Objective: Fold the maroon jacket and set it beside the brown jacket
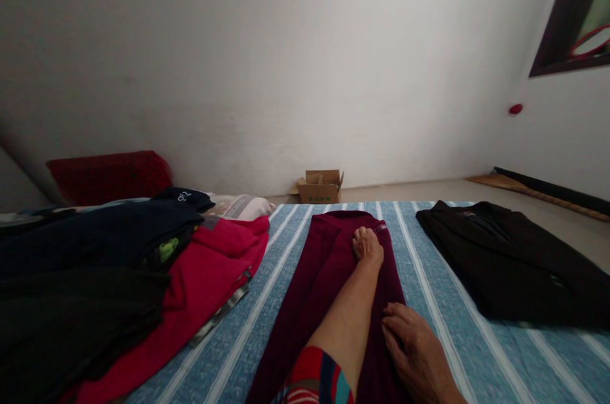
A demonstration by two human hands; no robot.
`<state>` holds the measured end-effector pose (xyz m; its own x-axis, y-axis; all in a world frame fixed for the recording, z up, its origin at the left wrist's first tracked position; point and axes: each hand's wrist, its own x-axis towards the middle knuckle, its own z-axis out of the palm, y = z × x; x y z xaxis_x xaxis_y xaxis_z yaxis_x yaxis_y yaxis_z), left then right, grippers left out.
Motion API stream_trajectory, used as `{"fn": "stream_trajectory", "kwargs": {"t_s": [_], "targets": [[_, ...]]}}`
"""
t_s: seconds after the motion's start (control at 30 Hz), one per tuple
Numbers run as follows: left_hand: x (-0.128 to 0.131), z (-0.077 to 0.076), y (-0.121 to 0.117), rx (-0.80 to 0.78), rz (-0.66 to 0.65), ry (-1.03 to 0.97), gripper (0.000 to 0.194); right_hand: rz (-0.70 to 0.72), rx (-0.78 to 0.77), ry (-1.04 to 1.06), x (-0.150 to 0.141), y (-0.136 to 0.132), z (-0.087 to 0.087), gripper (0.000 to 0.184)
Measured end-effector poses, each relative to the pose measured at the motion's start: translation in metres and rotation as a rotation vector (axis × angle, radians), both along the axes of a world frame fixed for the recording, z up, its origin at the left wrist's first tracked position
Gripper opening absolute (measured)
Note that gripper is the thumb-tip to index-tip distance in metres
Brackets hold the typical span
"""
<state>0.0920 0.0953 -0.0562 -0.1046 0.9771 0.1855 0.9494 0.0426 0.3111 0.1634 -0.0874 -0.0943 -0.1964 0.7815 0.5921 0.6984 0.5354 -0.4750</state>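
Note:
Maroon trousers [317, 277] lie lengthwise in front of me, with the waistband at the far end and the lower part running out of view. My left hand [368, 246], at the end of a striped sleeve, is on the cloth just below the waistband, its fingers curled down and closed on the fabric. Closer to me, my right hand [415, 348] is at the right edge of the trousers. Its fingers are bent together on that edge, and the fingertips are partly hidden. A small pale mark shows at the waistband's right side.
Under everything is a blue and white striped bed cover [429, 277]. At the left lies a heap with a pink garment [214, 270] and dark clothes [86, 239]. Folded black clothing [515, 264] lies at right. A cardboard box [320, 191] and red bundle [109, 175] are by the wall.

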Motion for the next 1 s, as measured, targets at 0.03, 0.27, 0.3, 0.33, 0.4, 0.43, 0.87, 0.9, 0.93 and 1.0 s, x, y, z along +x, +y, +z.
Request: {"fn": "stream_trajectory", "kwargs": {"t_s": [0.03, 0.27, 0.3, 0.33, 0.4, 0.43, 0.87, 0.9, 0.93, 1.0], "targets": [[0.001, 0.000, 0.000, -0.009, 0.003, 0.010, 0.028, 0.002, -0.002, 0.002, 0.000, 0.000, 0.001, 0.023], [0.002, 0.008, 0.006, -0.052, 0.021, 0.087, 0.027, -0.011, -0.018, 0.008, -0.001, 0.000, 0.006, 0.024], [0.001, 0.011, 0.008, -0.058, 0.017, 0.100, 0.028, -0.010, -0.017, 0.006, -0.002, 0.000, 0.006, 0.024], [0.000, 0.013, 0.011, -0.064, 0.012, 0.114, 0.028, -0.012, -0.017, 0.006, -0.002, 0.000, 0.006, 0.024], [-0.004, 0.018, 0.016, -0.073, 0.002, 0.142, 0.029, -0.019, -0.020, 0.009, -0.002, 0.000, 0.006, 0.024], [-0.007, 0.021, 0.018, -0.075, -0.004, 0.157, 0.029, -0.022, -0.026, 0.011, -0.002, 0.000, 0.006, 0.024], [-0.039, 0.041, 0.029, -0.075, -0.097, 0.229, 0.022, 0.013, -0.072, 0.032, -0.001, 0.003, 0.010, 0.024], [-0.041, 0.042, 0.029, -0.071, -0.095, 0.226, 0.023, 0.017, -0.070, 0.037, -0.001, 0.004, 0.010, 0.024], [-0.043, 0.042, 0.029, -0.063, -0.091, 0.223, 0.025, 0.022, -0.068, 0.041, -0.001, 0.004, 0.009, 0.023], [-0.045, 0.043, 0.029, -0.049, -0.076, 0.217, 0.027, 0.030, -0.066, 0.049, 0.000, 0.005, 0.009, 0.023]]}}
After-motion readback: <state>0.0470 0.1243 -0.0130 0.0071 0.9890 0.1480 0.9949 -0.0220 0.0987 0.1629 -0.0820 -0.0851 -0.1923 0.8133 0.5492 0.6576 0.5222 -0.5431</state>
